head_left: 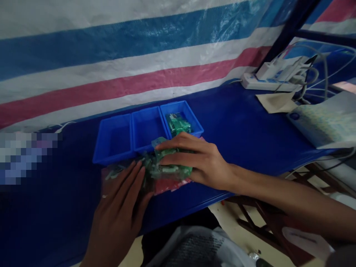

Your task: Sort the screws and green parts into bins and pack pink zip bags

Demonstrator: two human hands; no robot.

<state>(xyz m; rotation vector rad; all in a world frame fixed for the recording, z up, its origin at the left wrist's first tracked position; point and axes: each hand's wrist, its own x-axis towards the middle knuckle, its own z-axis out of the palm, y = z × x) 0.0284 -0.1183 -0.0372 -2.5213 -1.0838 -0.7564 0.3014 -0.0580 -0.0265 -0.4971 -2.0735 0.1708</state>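
On the blue table (228, 111), left hand (121, 207) and right hand (204, 159) touch packets (171, 170).

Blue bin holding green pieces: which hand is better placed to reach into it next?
Probably the right hand: it is at the green packets just in front of that blue bin. The left hand lies farther off, nearer the leftmost bin.

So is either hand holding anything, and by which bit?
The right hand curls over green packets; the left hand rests on darker packets beside them. Their undersides are hidden, so whether either grips one can't be told.
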